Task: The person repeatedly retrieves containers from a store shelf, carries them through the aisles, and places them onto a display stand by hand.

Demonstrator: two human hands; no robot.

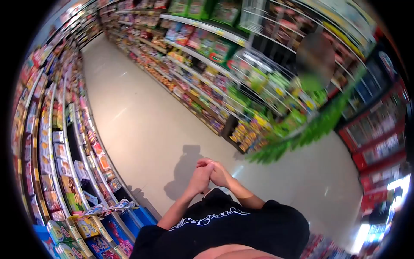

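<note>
My left hand [201, 178] and my right hand [220, 175] are clasped together in front of my black T-shirt [241, 228]. The fingers of both hands are closed round each other, and the palms are hidden. No goods are visible in either hand. Below the hands lies the pale, shiny floor [133, 125], with my shadow [183, 172] falling on it.
Long shelves [64, 168] of packaged snacks curve along the left, with boxed goods [77, 228] at the near end. Another stocked shelf [202, 56] runs along the aisle's right. A blurred green leafy strip [302, 138] crosses the right side, before red-framed coolers [375, 134].
</note>
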